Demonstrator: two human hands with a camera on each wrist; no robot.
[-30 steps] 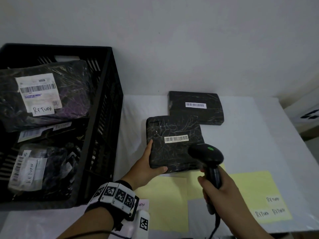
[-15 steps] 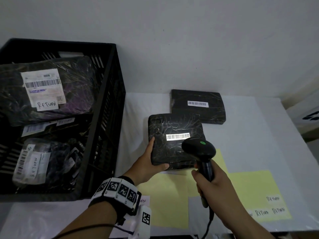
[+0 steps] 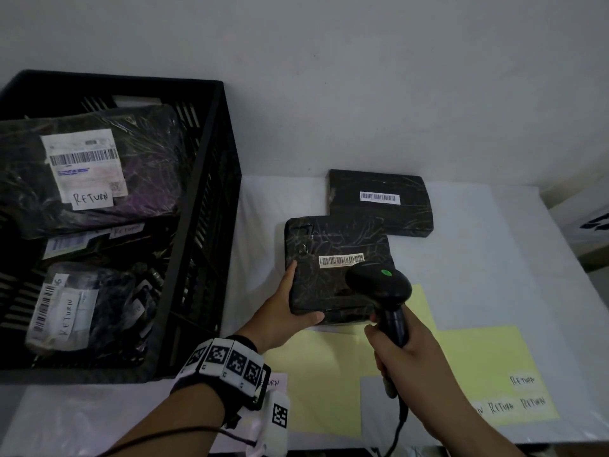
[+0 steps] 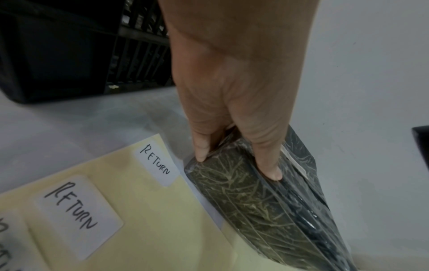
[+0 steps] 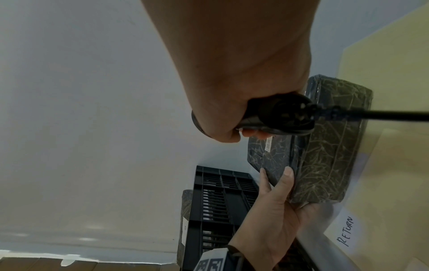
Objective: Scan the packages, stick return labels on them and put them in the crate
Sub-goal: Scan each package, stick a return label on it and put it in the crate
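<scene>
Your left hand (image 3: 283,319) grips the near left corner of the black plastic-wrapped package (image 3: 336,265) at centre frame, thumb on top beside the white barcode sticker (image 3: 341,260), fingers wrapped under the edge. In the left wrist view the package's near edge is tipped up off the yellow label sheet (image 4: 148,229); its far edge, can't tell.

Your right hand (image 3: 405,354) is closed round the handle of the black handheld barcode scanner (image 3: 379,285), green light showing on its head, nose just over the sticker. Cable runs off toward the bottom of the frame.

Second black wrapped package (image 3: 379,202) lies flat on the white table (image 3: 478,258), upper right of the held one, their corners touching or overlapping.

Black slatted plastic crate (image 3: 211,225) fills left of frame, holding several wrapped packages marked "RETURN".

Handwritten "RETURN" labels (image 3: 522,380) sit on the yellow sheets, lower right.
</scene>
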